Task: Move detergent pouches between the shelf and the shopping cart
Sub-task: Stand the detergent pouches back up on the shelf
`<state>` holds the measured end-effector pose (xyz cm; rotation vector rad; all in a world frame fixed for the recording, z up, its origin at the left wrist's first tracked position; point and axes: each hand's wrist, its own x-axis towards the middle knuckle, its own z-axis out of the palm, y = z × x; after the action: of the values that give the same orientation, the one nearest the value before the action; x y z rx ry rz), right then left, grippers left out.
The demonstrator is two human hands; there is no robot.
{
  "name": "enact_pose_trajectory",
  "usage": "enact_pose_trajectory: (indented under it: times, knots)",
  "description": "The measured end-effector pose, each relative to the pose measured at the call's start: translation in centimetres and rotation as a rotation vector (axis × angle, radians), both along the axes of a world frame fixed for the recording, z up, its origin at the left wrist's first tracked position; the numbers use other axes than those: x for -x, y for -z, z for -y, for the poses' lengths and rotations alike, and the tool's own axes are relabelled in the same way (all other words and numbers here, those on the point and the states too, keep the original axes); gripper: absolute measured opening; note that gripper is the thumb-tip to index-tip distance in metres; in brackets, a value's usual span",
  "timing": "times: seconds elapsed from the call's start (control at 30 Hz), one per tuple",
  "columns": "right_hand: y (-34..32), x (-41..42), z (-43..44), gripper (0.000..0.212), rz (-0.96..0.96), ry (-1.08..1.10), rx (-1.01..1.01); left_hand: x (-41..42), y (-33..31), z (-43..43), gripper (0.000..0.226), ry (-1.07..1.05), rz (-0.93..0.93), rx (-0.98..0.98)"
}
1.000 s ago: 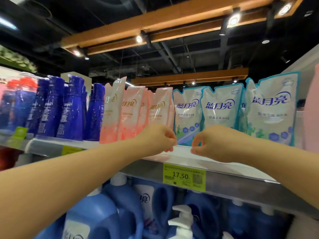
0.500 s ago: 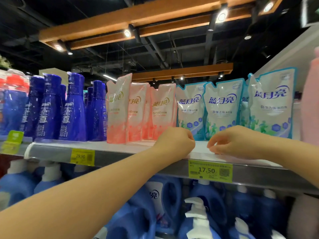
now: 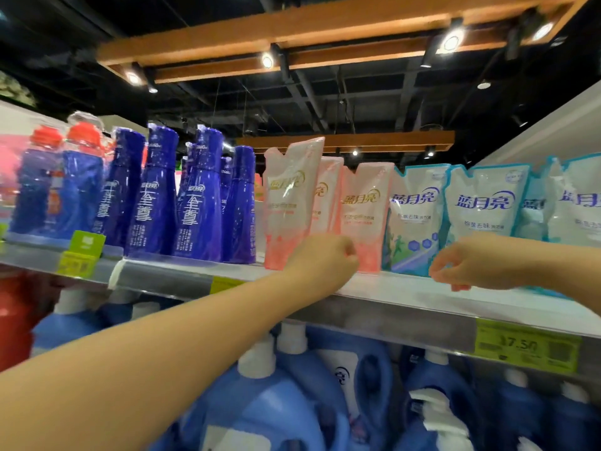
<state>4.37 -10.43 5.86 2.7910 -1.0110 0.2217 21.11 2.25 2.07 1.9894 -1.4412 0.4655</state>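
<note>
Three pink detergent pouches (image 3: 292, 203) stand upright on the top shelf (image 3: 400, 288), with several blue-and-white pouches (image 3: 478, 206) to their right. My left hand (image 3: 325, 260) is curled in a fist right in front of the bases of the pink pouches, its fingertips hidden from me. My right hand (image 3: 465, 265) hovers with loosely curled fingers at the foot of the blue-and-white pouches and holds nothing. No shopping cart is in view.
Tall dark blue bottles (image 3: 195, 196) fill the shelf left of the pouches, with red-capped bottles (image 3: 48, 180) beyond them. Large blue detergent jugs (image 3: 292, 385) crowd the shelf below. Yellow price tags (image 3: 527, 345) hang on the shelf edge.
My left hand has shifted left from the first blue-and-white pouch to the pink pouches. My right hand stays by the blue-and-white pouches. The view has swung left.
</note>
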Motion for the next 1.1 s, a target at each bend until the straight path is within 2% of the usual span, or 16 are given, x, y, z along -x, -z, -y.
enact_pose_trajectory:
  times: [0.13, 0.2, 0.27, 0.33, 0.43, 0.5, 0.53, 0.6, 0.7, 0.77, 0.87, 0.93, 1.0, 1.03, 1.1]
  knots:
    - [-0.8, -6.0, -2.8, 0.034, 0.036, -0.110, 0.080, -5.1, -0.8, -2.2, 0.027, -0.146, -0.027, 0.099]
    - [-1.3, -9.3, -3.5, 0.042, 0.106, -0.163, 0.050, -7.5, -1.4, -2.4, 0.036, -0.192, -0.080, 0.153]
    - [-1.8, -12.6, -3.8, 0.055, 0.227, -0.210, -0.076, -9.5, -2.1, -2.1, 0.058, -0.238, -0.180, 0.166]
    - [-2.1, -15.3, -4.0, 0.062, 0.347, -0.250, -0.317, -10.7, -2.7, -1.5, 0.081, -0.284, -0.322, 0.111]
    - [-2.0, -18.1, -3.6, 0.060, 0.462, -0.286, -0.617, -12.1, -3.2, -0.3, 0.099, -0.323, -0.488, -0.004]
    - [-1.5, -19.6, -2.8, 0.050, 0.519, -0.275, -0.632, -12.7, -3.2, 0.5, 0.104, -0.219, -0.655, -0.003]
    - [-1.0, -20.4, -2.3, 0.037, 0.544, -0.266, -0.630, -13.0, -3.1, 1.1, 0.105, -0.149, -0.734, -0.002]
    - [-0.4, -21.6, -1.7, 0.023, 0.599, -0.275, -0.668, -13.9, -3.0, 2.5, 0.108, -0.100, -0.799, 0.021]
    - [-0.2, -22.1, -0.8, 0.013, 0.628, -0.343, -0.771, -15.7, -2.6, 3.5, 0.103, -0.111, -0.728, 0.087]
    - [-1.0, -21.5, 0.1, 0.030, 0.551, -0.384, -0.785, -16.6, -2.6, 3.4, 0.110, -0.107, -0.664, 0.106]
    - [-2.2, -20.8, 1.3, 0.044, 0.513, -0.355, -0.690, -17.2, -2.5, 2.6, 0.116, -0.096, -0.755, 0.076]
    - [-2.7, -20.9, 2.4, 0.045, 0.621, -0.345, -0.637, -17.9, -2.5, 2.3, 0.129, -0.153, -0.701, 0.072]
    - [-3.0, -21.2, 3.4, 0.037, 0.805, -0.311, -0.572, -18.7, -2.3, 2.1, 0.141, -0.187, -0.641, 0.061]
    - [-3.2, -21.4, 3.9, 0.038, 0.870, -0.279, -0.518, -18.9, -2.2, 1.9, 0.141, -0.185, -0.635, 0.053]
    - [-3.2, -21.9, 4.9, 0.054, 0.912, -0.180, -0.470, -18.8, -2.3, 1.7, 0.132, -0.173, -0.655, 0.052]
